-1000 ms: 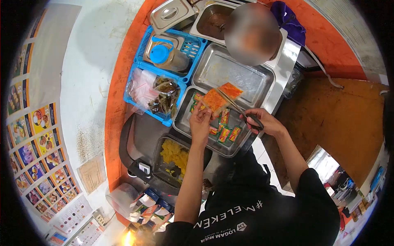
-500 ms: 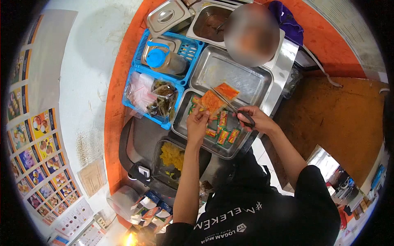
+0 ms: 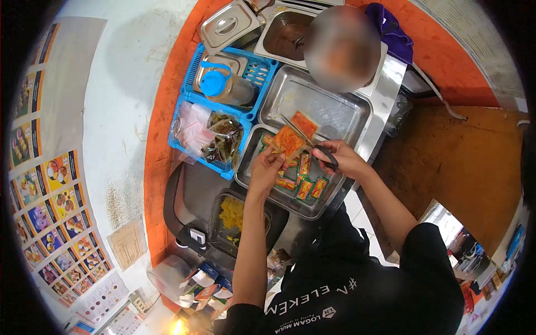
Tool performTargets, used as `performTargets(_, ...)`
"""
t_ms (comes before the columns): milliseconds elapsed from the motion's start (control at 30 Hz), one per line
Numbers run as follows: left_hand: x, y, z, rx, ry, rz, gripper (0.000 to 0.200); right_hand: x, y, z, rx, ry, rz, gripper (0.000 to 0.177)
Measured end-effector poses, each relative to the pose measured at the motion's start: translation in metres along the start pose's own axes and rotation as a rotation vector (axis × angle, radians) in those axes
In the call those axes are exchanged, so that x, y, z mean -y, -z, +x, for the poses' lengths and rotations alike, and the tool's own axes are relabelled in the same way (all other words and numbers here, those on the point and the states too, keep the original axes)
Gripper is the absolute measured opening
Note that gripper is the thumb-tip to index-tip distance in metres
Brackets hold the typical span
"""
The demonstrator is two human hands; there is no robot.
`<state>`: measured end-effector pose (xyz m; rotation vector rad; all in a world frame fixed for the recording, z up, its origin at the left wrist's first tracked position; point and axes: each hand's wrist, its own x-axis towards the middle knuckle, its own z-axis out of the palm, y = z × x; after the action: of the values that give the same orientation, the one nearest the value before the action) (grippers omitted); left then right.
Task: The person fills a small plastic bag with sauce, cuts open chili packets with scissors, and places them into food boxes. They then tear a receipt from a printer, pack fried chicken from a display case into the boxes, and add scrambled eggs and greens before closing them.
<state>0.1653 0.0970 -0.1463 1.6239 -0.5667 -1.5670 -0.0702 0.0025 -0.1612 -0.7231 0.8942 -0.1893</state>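
Observation:
My left hand (image 3: 267, 168) pinches the lower corner of a flat clear sachet (image 3: 287, 142) with an orange-red filling. A second orange-red sachet (image 3: 305, 124) lies just beyond it, on the far side of the scissor blades. My right hand (image 3: 347, 162) is closed around the black handles of a pair of scissors (image 3: 327, 158), whose blades run across the boundary between the two sachets. Both hands are over a steel tray (image 3: 262, 188) of small red, yellow and green packets (image 3: 304, 188).
A larger steel tray (image 3: 346, 106) sits beyond the hands. Blue baskets (image 3: 184, 100) to the left hold a blue-lidded jar (image 3: 234, 89) and plastic bags (image 3: 192, 124). Nearer me is a dark tray of yellow food (image 3: 231, 212). Steel containers (image 3: 287, 33) stand at the back.
The scissors and my right hand have shifted slightly left and away from me. The sachets have moved a little with them, while my left hand keeps its pinch.

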Motion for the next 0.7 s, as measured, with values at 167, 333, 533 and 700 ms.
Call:
performTargets(167, -0.002, 0.007, -0.005, -0.034, 0.026, -0.046, 0.05, 0.011, -0.003, 0.002, -0.008, 0.05, -0.035, 0.046)
performTargets(333, 0.002, 0.029, -0.063, -0.138, -0.131, 0.131, 0.055, 0.033, 0.029, -0.018, -0.319, 0.305, -0.767, 0.045)
performTargets(533, 0.036, 0.043, -0.192, -0.325, -0.158, 0.047, 0.041, 0.059, 0.051, 0.01, -0.563, 0.389, -1.544, 0.031)
performTargets(700, 0.095, 0.05, -0.311, -0.544, -0.245, 0.138, 0.019, 0.058, 0.074, 0.037, -0.473, 0.495, -1.757, 0.027)
